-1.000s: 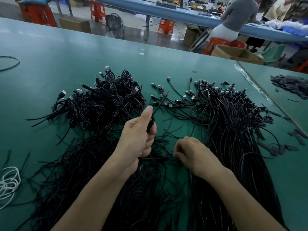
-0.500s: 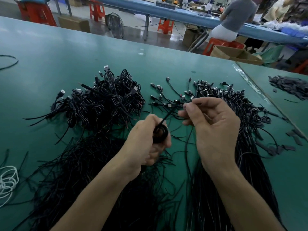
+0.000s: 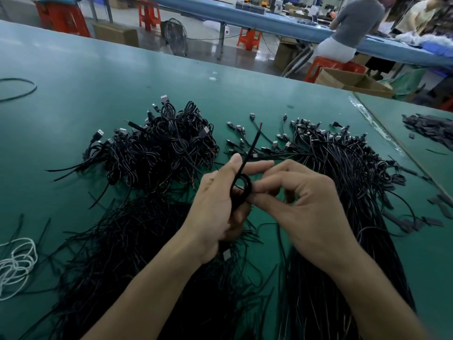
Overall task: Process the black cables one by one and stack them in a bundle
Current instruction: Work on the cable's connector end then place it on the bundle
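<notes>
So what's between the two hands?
Head view: a black cable coil, gripped by the left hand and pinched by the right hand, its loose end pointing up.

Over the green counter (image 3: 98,77), the left hand (image 3: 215,207) held a black cable (image 3: 243,186) wound into a small loop, its free end pointing up and away. The right hand (image 3: 311,214) pinched the loop's edge. A heap of coiled cables (image 3: 159,148) lay behind on the left, straight cables (image 3: 348,173) on the right, and a white cord (image 3: 17,263) at the far left.

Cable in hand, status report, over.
Left grip holds the coiled cable. Right grip pinches the coil's edge. Loose end sticks up. Nothing in the way.
</notes>
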